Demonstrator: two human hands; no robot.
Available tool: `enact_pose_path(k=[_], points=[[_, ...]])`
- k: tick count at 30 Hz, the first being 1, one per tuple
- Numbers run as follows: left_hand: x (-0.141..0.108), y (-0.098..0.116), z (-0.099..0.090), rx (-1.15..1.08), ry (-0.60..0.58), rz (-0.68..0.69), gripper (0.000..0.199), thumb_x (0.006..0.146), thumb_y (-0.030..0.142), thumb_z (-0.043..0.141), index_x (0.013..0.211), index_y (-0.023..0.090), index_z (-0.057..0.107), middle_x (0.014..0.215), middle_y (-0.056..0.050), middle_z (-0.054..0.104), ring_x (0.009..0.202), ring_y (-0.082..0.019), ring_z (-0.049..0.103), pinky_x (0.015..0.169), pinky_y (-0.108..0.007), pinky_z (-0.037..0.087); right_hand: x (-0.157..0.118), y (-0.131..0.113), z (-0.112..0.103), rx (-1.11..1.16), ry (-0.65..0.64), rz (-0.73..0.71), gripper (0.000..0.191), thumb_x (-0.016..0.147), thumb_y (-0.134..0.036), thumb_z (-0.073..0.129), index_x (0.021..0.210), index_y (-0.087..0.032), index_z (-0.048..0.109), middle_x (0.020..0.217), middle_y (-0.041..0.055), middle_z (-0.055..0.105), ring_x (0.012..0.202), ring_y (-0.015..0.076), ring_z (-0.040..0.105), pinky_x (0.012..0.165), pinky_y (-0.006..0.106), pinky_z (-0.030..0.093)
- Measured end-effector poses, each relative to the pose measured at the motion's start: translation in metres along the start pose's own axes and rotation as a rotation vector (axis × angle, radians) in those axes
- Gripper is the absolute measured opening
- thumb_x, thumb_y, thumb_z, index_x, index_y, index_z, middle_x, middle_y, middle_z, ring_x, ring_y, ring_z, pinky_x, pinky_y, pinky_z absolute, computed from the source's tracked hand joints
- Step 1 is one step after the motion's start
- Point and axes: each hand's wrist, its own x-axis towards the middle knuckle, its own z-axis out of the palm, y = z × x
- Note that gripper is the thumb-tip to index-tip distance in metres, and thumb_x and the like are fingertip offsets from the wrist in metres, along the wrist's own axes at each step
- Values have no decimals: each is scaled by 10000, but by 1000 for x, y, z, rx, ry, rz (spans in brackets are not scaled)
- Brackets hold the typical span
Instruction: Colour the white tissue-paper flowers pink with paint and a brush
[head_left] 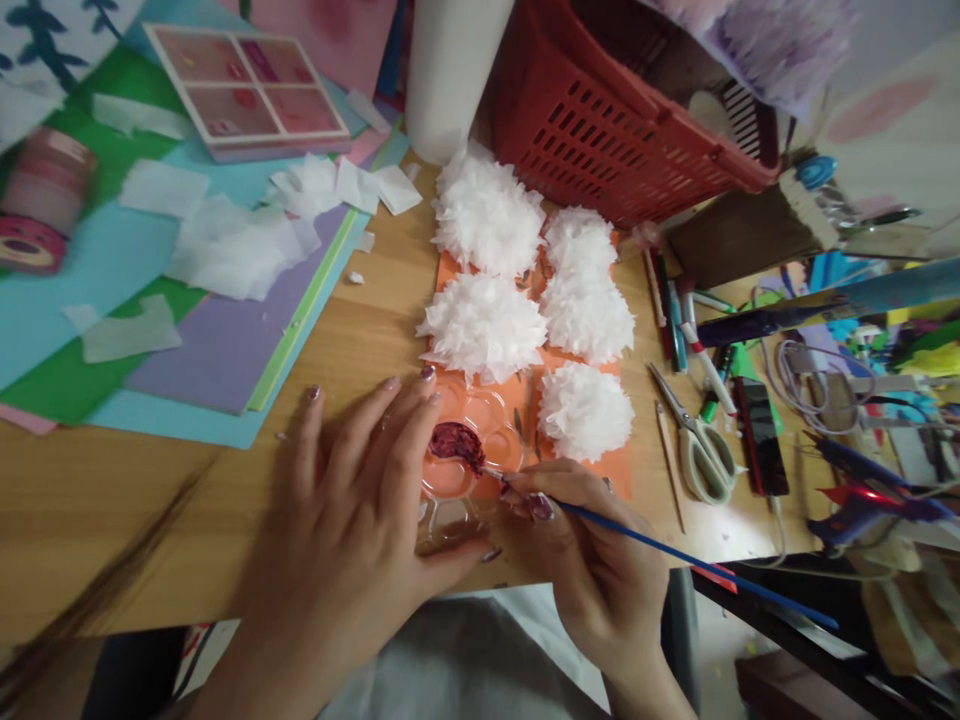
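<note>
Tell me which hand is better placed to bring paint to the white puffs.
Probably the right hand: it holds the blue brush, its tip at the dark red paint in the palette. The left hand is spread at the palette's edge, without a brush.

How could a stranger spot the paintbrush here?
On the wooden desk, find the ruffled white puffs. Nearer the wearer, the right hand holds the paintbrush, its tip at dark red paint in a clear palette. Unlike the scissors and wooden stick nearby, it has a long blue handle.
</note>
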Motion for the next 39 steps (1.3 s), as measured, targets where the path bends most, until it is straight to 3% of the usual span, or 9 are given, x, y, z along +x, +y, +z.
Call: enact_pose_path(k=[3, 8, 11, 21, 27, 33, 39], points=[[-1, 0, 0, -3, -11, -9, 832, 832, 546, 674, 1457, 92, 367, 1428, -200, 580, 1310, -361, 550, 1198, -605, 261, 0, -1, 1, 45, 24, 14, 243, 951, -83, 539, 1080, -227, 686, 939, 44, 734, 859, 172, 703, 745, 299, 584], [0, 0, -1, -22, -32, -11, 815, 833, 485, 687, 1463, 89, 355, 1438, -206, 569, 1323, -366, 538, 1200, -617, 250, 7, -1, 9, 104, 182, 189, 169, 972, -159, 562, 1005, -240, 706, 814, 4, 735, 654, 122, 676, 576, 213, 549], [0, 1, -1, -35, -28, -25, 808, 832, 470, 691, 1465, 100, 353, 1445, -199, 565, 1332, -362, 532, 1203, -623, 247, 11, 1, 12, 78, 224, 239, 154, 983, -195, 557, 976, -243, 704, 766, -8, 712, 639, 117, 668, 553, 199, 532], [-1, 1, -1, -26, -36, -30, 803, 840, 478, 680, 1466, 92, 356, 1445, -191, 568, 1328, -360, 535, 1203, -621, 249, 5, -1, 8, 115, 298, 109, 245, 994, -122, 498, 1056, -255, 693, 874, 3, 701, 757, 120, 667, 669, 233, 552], [0, 1, 0, -27, -35, -25, 854, 824, 499, 697, 1487, 105, 331, 1448, -193, 564, 1331, -360, 532, 1206, -616, 249, 9, 0, 10, 89, 178, 158, 184, 999, -159, 509, 1015, -244, 671, 823, 11, 699, 705, 132, 668, 626, 244, 558], [0, 1, -1, -22, -32, -18, 854, 819, 505, 706, 1477, 98, 345, 1431, -198, 578, 1315, -367, 546, 1196, -627, 257, 3, -1, 6, 107, 209, 125, 233, 986, -113, 505, 1071, -258, 667, 861, -1, 708, 729, 119, 668, 630, 221, 538], [0, -1, 0, 14, -6, 7, 884, 832, 578, 669, 1483, 81, 338, 1416, -211, 587, 1311, -366, 550, 1202, -606, 259, 2, -1, 12, 82, 185, 80, 254, 960, -91, 512, 1137, -251, 599, 977, 25, 650, 863, 151, 660, 748, 275, 554]])
